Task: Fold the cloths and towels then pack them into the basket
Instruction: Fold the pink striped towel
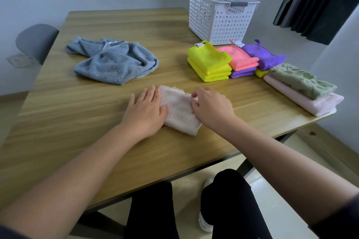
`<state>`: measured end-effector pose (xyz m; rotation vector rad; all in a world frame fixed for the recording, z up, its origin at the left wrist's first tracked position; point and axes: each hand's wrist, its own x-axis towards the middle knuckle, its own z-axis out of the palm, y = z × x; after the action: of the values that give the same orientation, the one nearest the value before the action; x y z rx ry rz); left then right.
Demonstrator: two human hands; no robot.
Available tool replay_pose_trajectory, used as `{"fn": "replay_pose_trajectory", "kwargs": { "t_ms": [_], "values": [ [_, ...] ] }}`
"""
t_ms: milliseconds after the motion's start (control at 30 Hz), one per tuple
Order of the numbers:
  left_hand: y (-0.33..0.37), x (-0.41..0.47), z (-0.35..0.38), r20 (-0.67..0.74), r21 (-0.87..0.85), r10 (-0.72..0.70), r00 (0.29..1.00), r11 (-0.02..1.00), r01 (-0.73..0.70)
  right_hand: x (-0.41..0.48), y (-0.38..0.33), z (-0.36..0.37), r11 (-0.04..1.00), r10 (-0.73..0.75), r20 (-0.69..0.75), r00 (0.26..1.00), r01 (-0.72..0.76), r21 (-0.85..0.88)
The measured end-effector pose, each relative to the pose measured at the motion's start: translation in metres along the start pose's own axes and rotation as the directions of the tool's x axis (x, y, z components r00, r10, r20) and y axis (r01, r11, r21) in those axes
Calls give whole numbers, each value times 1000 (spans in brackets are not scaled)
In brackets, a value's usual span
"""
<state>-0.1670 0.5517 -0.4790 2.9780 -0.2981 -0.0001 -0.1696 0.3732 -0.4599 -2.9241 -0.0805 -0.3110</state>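
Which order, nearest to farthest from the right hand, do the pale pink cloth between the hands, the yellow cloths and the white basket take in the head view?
1. pale pink cloth: the right hand grips its edge.
2. yellow cloths: beyond the hand, a folded stack.
3. white basket: behind the yellow cloths, at the table far edge.

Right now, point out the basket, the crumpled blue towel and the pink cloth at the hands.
basket (229, 25), head view, front perforated wall.
blue towel (116, 64), head view, middle of the heap.
pink cloth (179, 110), head view, its uncovered middle.
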Motion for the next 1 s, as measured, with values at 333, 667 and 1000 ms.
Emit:
{"fn": "replay_pose_trajectory", "kwargs": {
  "t_ms": [333, 667, 1000],
  "values": [
    [-28, 22, 1, -20, -133, -61, 998, 989, 58, -7, -13, 7, 858, -495, 312, 811, 512, 30],
    [-27, 42, 6, -68, -141, -113, 991, 985, 103, -3, -23, 16, 896, -425, 320, 847, 444, 15],
    [-30, 40, 8, -92, -51, -76, 993, 996, 71, -13, 74, -11, 968, -223, 347, 911, 250, -34]
  ]
}}
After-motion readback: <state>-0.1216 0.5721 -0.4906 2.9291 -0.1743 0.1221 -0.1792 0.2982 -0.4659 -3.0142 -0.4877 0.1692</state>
